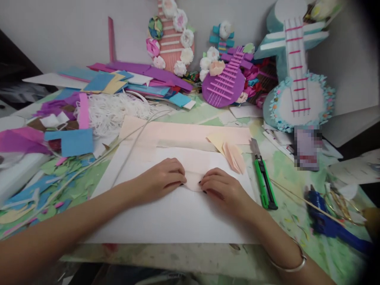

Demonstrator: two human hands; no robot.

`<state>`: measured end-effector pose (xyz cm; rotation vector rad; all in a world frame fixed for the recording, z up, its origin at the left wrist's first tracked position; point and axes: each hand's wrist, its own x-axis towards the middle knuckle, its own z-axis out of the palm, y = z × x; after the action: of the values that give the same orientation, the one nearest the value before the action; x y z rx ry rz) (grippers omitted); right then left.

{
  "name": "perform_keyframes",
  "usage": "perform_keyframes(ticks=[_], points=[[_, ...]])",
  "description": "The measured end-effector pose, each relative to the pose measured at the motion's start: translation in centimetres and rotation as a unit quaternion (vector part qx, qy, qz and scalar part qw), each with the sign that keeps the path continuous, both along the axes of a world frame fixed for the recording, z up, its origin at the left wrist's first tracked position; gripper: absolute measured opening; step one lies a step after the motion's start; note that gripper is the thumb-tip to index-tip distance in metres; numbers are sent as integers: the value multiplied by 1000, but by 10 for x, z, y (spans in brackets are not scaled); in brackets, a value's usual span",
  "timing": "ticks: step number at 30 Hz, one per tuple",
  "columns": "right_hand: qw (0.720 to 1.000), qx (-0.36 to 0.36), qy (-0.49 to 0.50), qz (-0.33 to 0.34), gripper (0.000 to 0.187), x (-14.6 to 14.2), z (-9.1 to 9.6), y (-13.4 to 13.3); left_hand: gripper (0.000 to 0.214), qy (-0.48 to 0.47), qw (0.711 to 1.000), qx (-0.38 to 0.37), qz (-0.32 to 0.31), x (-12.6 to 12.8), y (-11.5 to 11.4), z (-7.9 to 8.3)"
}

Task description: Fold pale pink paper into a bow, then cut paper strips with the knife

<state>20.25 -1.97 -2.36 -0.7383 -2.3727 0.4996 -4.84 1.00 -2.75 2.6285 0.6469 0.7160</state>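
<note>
Between my two hands a small pale peach piece of paper is held over a white sheet. My left hand has its fingers curled and pressed together on the left edge of the piece. On the right edge, my right hand pinches it in the same way; the fingertips are partly hidden. Behind them lies a long peach paper strip. Cut peach petal shapes rest just beyond my right hand, beside a pale yellow scrap.
A green utility knife lies right of the sheet, blade exposed. Farther right are a blue glue gun and scissors. White shredded strands, a cord and coloured scraps fill the left. Decorated paper instruments stand behind.
</note>
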Motion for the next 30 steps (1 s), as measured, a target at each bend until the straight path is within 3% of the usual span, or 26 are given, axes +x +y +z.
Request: perform_keyframes(ticks=[6, 12, 15, 19, 21, 26, 30], points=[[995, -74, -71, 16, 20, 0, 14, 2, 24, 14, 994, -86, -66, -2, 10, 7], [990, -74, -119, 13, 25, -5, 21, 10, 27, 61, 985, -129, -95, 7, 23, 17], [990, -95, -101, 14, 26, -9, 16, 14, 24, 64, 978, -180, -82, 11, 29, 18], [990, -132, -50, -3, 23, -14, 7, 18, 13, 62, 961, -270, 6, 15, 34, 12], [988, -149, -24, -27, 19, -15, 5, 19, 10, 31, 951, -306, 20, 15, 35, 8], [981, -177, 2, -74, 12, -13, 0, 19, 9, -37, 926, -375, 13, 13, 39, 1], [987, -135, 41, -76, 14, -8, -3, 21, 15, -27, 941, -331, -60, 11, 41, 6]])
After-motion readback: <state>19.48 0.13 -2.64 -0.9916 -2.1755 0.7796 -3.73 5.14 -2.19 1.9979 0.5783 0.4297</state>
